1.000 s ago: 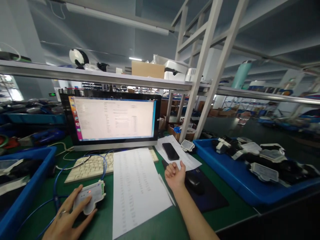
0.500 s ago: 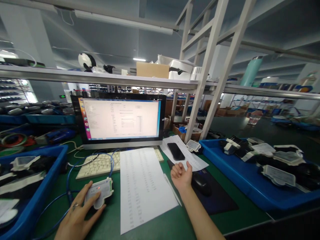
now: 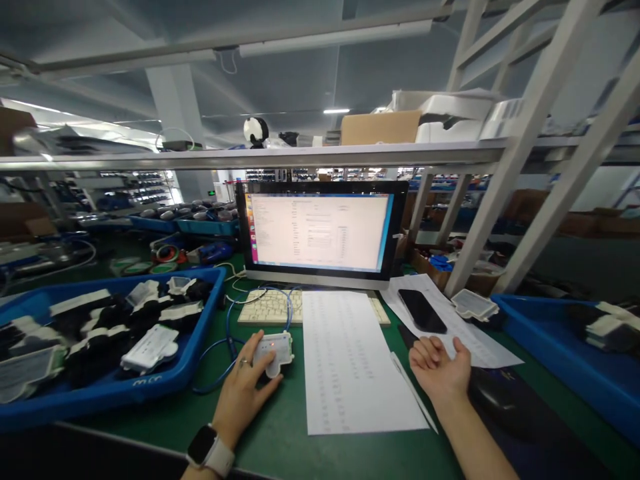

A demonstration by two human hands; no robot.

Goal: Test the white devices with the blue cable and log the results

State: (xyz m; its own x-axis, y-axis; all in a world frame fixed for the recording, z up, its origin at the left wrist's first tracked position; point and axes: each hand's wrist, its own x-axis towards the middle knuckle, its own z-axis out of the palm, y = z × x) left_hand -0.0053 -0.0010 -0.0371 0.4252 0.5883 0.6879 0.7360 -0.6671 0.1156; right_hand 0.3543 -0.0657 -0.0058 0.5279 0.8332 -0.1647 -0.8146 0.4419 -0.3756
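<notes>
1. Tray on the left, blue [image 3: 100, 404], holds a heap of black parts with white or clear-windowed covers; one white module [image 3: 150, 348] lies face up near its front right corner. Marks show on the front wall.
2. Right tray, also blue [image 3: 543, 347], is only partly in view, with black and white parts [image 3: 613, 328] inside.
3. Farther back on the left, more blue trays [image 3: 207, 227] carry rounded pieces.
4. Cardboard bin [image 3: 429, 274], right of the monitor [image 3: 320, 233], contains small mixed items, some bright blue.
5. Between the trays, a lit device [image 3: 280, 345] sits on the green desk [image 3: 270, 443] in front of the keyboard [image 3: 270, 308], a red light glowing. The left hand [image 3: 245, 387] holds it between thumb and fingers, one fingertip on its face.
6. The right hand [image 3: 440, 373] rests palm up just beside the mouse [image 3: 497, 400], fingers loosely curled in, thumb sticking out, nothing visible inside.
</notes>
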